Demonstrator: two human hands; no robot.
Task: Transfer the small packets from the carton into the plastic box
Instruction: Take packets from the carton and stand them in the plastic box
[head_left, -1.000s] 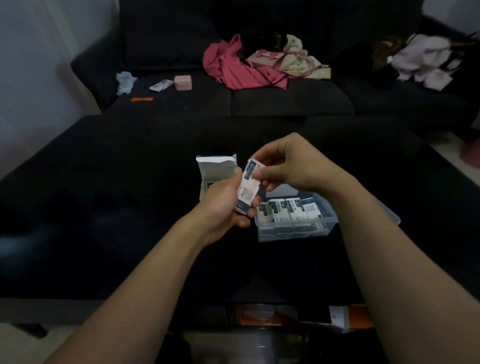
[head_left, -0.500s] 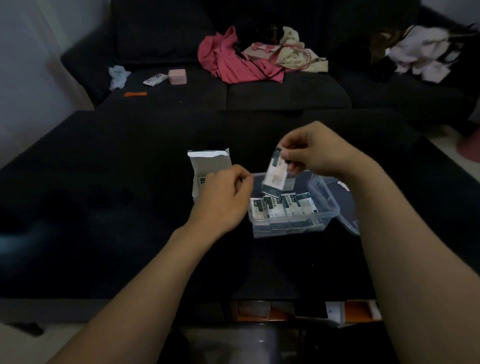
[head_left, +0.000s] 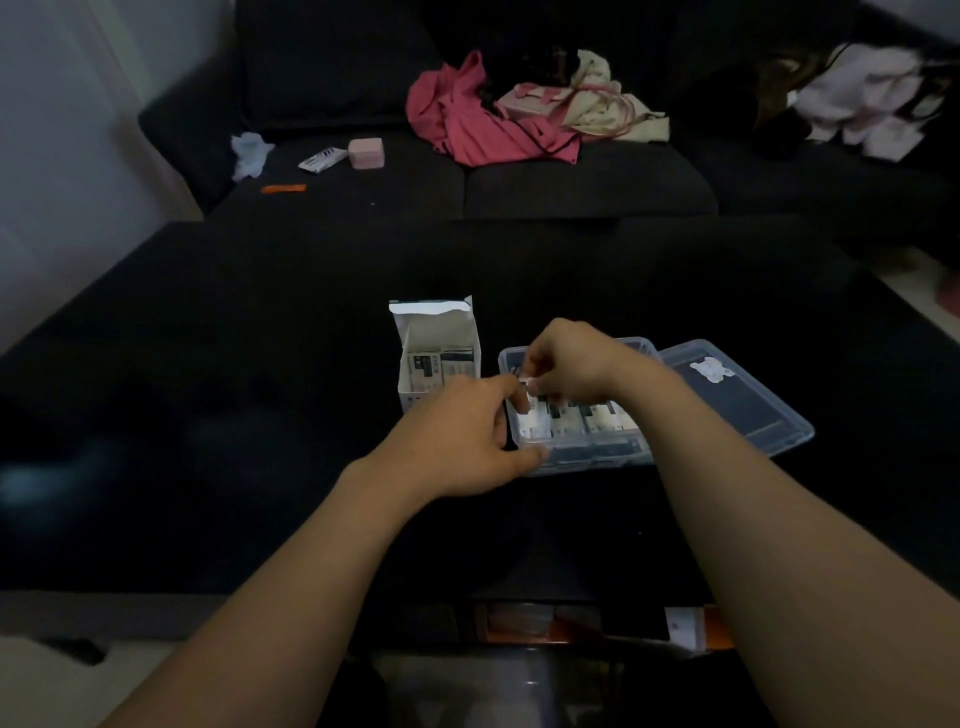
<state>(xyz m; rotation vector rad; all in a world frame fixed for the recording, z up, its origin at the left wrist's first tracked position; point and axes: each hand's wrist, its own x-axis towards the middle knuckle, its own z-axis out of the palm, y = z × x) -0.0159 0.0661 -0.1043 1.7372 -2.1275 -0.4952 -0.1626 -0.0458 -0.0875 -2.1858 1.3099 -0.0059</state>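
Observation:
A white carton (head_left: 415, 387) stands open on the black table, flap up, with small packets (head_left: 441, 368) upright inside. Right of it sits the clear plastic box (head_left: 597, 460), holding a row of packets (head_left: 582, 420). My right hand (head_left: 569, 364) hovers over the box's left end, fingers curled down, pinching one packet (head_left: 525, 385) that is mostly hidden under them. My left hand (head_left: 457, 441) grips the box's near-left corner, thumb along the front wall, fingers against the left wall.
The box's clear lid (head_left: 748, 410) lies just right of the box. A dark sofa behind the table carries pink clothing (head_left: 467, 124), a pink case (head_left: 366, 152) and other small items. The black table (head_left: 208, 389) spreads left of the carton.
My right hand carried the packet from in front of the carton down into the box's left end. My left hand let go of it and moved to the box's corner.

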